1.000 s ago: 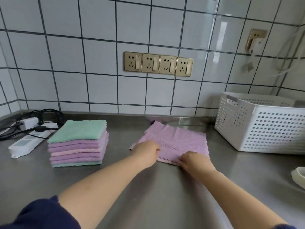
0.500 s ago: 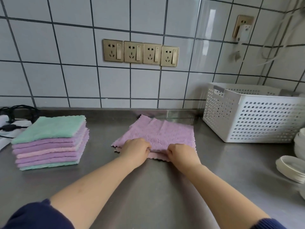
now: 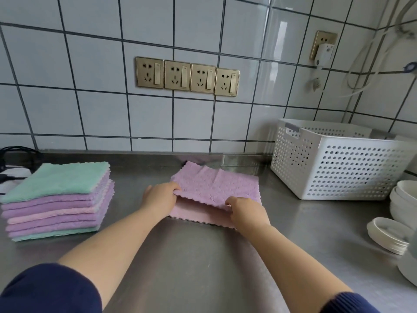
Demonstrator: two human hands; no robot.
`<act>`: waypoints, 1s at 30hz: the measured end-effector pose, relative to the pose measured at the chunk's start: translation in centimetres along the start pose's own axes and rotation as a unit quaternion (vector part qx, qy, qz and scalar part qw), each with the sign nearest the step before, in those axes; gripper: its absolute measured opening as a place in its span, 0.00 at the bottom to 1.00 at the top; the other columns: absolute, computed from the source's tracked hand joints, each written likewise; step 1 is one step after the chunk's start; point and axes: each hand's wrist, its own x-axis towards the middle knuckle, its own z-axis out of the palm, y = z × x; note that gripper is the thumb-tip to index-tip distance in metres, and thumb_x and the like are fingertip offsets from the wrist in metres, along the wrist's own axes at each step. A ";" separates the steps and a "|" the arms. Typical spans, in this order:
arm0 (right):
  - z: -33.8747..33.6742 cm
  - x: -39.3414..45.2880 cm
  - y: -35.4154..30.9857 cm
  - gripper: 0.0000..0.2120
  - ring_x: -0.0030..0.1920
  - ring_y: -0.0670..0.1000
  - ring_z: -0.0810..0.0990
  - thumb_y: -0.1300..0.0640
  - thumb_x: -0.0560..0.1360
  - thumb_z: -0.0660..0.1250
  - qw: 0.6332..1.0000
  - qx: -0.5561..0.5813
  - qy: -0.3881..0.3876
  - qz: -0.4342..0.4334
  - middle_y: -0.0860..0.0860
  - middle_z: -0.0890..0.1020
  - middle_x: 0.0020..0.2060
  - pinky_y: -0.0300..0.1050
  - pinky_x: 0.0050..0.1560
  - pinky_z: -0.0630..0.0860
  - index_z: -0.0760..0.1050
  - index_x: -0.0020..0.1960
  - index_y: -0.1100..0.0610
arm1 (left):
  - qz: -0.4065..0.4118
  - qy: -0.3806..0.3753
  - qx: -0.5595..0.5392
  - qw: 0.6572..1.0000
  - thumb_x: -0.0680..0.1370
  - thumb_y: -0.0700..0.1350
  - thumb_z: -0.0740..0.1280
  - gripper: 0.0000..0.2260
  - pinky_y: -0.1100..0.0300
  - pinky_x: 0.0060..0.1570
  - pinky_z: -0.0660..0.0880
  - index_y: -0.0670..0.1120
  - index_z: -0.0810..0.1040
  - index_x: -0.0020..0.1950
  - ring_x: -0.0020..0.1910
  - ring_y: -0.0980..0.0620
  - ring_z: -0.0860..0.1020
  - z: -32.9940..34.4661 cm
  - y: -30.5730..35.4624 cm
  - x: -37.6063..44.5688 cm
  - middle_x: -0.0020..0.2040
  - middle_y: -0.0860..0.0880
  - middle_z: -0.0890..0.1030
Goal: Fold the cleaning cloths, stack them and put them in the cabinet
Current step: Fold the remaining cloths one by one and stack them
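A white tiled wall [image 3: 94, 64] with four brass sockets [image 3: 187, 76] backs the steel counter [image 3: 203, 256].

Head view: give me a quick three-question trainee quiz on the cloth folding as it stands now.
1. True or false: both hands grip the lilac cloth.
2. What colour is the top cloth of the folded stack? A green, B pink, C white.
3. Fill in: the white basket stands to the ____ of the lilac cloth.

Key: 1 true, left hand and right hand pinch its near upper edge; 2 A; 3 right.
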 end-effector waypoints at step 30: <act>-7.7 -13.1 1.2 0.13 0.36 0.47 0.75 0.44 0.74 0.67 0.981 0.165 -0.101 0.029 0.48 0.78 0.36 0.36 0.33 0.70 0.79 0.45 0.53 | 0.113 -0.164 -0.085 0.976 0.76 0.51 0.67 0.02 0.61 0.47 0.71 0.54 0.78 0.46 0.47 0.52 0.77 -10.3 -2.6 -15.4 0.45 0.56 0.79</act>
